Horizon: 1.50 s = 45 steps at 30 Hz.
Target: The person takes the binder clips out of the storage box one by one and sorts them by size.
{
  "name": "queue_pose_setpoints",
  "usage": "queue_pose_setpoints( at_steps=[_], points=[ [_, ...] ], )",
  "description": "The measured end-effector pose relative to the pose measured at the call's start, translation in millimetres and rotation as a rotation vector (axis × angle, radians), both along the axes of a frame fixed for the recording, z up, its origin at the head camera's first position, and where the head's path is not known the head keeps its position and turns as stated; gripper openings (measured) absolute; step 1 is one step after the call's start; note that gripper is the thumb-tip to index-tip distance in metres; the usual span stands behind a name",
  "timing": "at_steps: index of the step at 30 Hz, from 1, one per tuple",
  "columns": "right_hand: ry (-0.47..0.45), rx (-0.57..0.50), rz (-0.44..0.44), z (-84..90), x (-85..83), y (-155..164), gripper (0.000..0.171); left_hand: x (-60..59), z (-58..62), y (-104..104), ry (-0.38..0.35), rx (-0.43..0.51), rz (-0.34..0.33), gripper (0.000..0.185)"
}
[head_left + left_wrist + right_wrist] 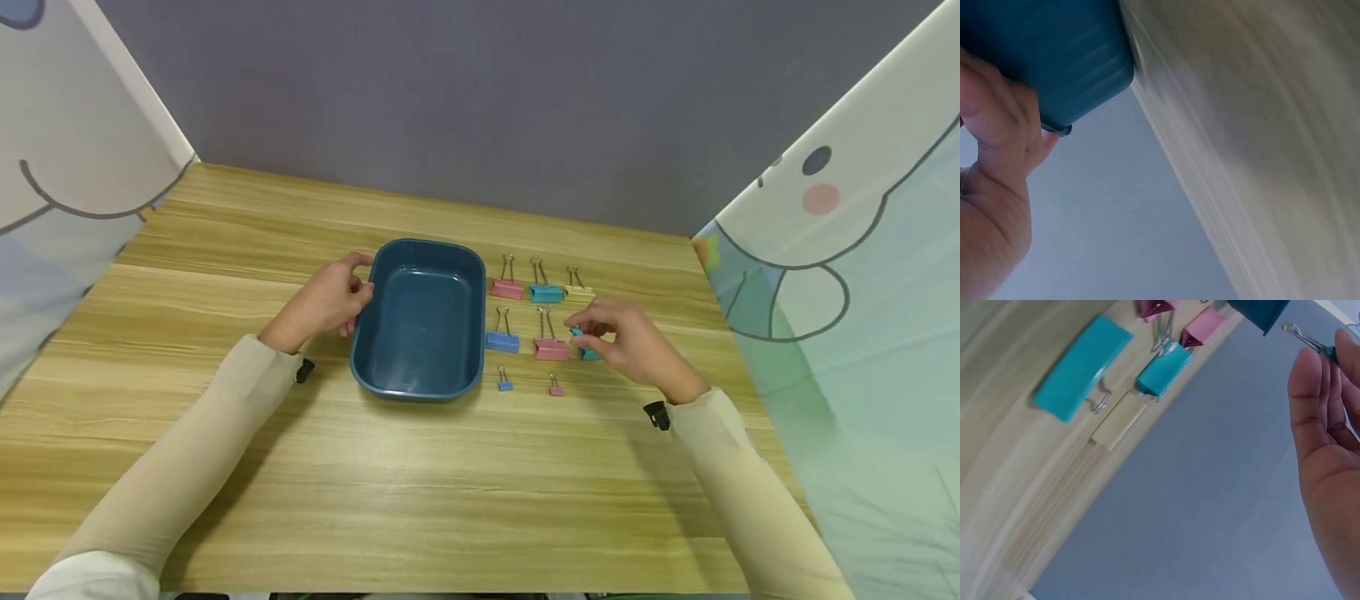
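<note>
At the left rim of a dark blue plastic tray (420, 333), my left hand (327, 296) holds on, its thumb and forefinger at the edge. The left wrist view has the curled fingers (1004, 112) against the tray's ribbed outer wall (1085, 56). My right hand (618, 333) pinches a small teal binder clip (1331, 352) between thumb and fingertips, its wire handles pointing out. Right under that hand lies a larger teal binder clip (589, 354), partly hidden. A pink binder clip (552, 349) is just left of it.
Right of the tray, other binder clips lie in rows: pink (507, 289), teal (545, 293) and yellow (579, 294) at the back, blue (502, 342) in the middle, small blue (506, 386) and small pink (556, 390) in front. A grey panel (450, 108) stands behind the wooden table (420, 500).
</note>
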State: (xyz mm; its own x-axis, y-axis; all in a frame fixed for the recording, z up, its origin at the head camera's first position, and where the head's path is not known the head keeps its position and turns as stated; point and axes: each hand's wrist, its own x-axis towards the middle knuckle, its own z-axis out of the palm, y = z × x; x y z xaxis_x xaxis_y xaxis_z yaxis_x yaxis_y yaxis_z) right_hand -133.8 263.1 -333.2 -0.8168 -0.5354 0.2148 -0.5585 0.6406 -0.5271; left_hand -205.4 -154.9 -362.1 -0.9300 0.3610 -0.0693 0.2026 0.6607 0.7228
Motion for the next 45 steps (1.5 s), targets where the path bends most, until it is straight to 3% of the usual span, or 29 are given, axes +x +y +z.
queue_pose_setpoints(
  at_steps=[5, 14, 27, 37, 42, 45],
  points=[
    [-0.079, 0.005, -0.107, -5.3, 14.0, 9.5, 0.022, 0.3, 0.7, 0.1, -0.003, 0.004, -0.005, 0.048],
    [-0.117, 0.058, -0.293, -32.4, 44.5, 23.7, 0.019, 1.9, 3.2, -2.0, -0.01, 0.008, 0.0, 0.048],
    [-0.325, 0.204, -0.484, -48.5, 50.7, 23.1, 0.02, 3.9, 5.2, -4.5, -0.012, 0.003, 0.011, 0.048],
    [-0.347, 0.229, -0.495, -52.0, 47.3, 19.1, 0.026, 4.0, 2.3, -6.8, -0.012, 0.008, 0.02, 0.048],
    [-0.376, 0.243, -0.519, -44.2, 48.3, 18.2, 0.031, 4.0, 2.6, -6.5, -0.02, -0.005, 0.019, 0.049],
    [-0.303, 0.218, -0.518, -33.1, 48.9, 14.6, 0.03, 7.6, 8.1, -6.5, 0.047, -0.051, 0.05, 0.049]
  ],
)
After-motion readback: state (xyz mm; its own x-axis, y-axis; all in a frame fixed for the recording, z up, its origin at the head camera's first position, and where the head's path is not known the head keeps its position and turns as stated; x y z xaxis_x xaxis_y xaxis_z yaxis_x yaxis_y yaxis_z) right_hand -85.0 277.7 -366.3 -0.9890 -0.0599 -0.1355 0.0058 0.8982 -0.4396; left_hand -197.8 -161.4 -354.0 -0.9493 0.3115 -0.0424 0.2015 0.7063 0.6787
